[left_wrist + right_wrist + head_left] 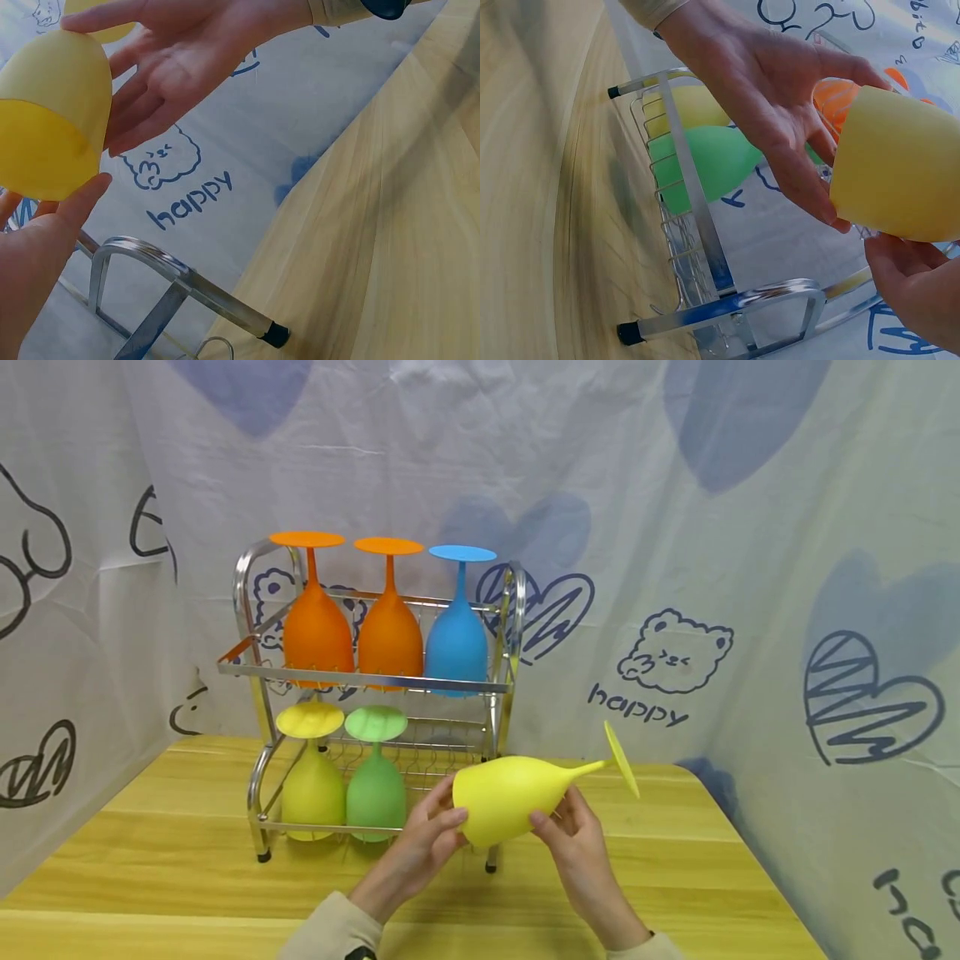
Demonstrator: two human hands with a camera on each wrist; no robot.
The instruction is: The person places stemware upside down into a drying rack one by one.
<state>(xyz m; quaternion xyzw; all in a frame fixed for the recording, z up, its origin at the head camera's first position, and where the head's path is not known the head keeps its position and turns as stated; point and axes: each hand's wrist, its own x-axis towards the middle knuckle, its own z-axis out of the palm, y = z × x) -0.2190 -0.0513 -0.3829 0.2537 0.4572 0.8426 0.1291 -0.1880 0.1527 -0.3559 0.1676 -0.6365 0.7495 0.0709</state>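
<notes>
A yellow plastic goblet (510,795) is held on its side in front of the rack's right end, its foot pointing right and its mouth left. My left hand (431,837) grips the bowl at the rim, thumb on the near side and fingers behind. Nearer the stem, my right hand (576,839) holds the bowl between thumb and fingers. In the left wrist view the bowl's open mouth (45,154) faces the camera. The right wrist view shows the left hand (772,97) spread along the rim and the right hand (919,289) under the bowl.
A two-tier metal rack (390,679) stands on the wooden table (150,877). Upside down on top are two orange goblets (318,631) and a blue goblet (457,643); below are another yellow goblet (312,789) and a green goblet (377,793). Printed cloth (600,527) hangs behind.
</notes>
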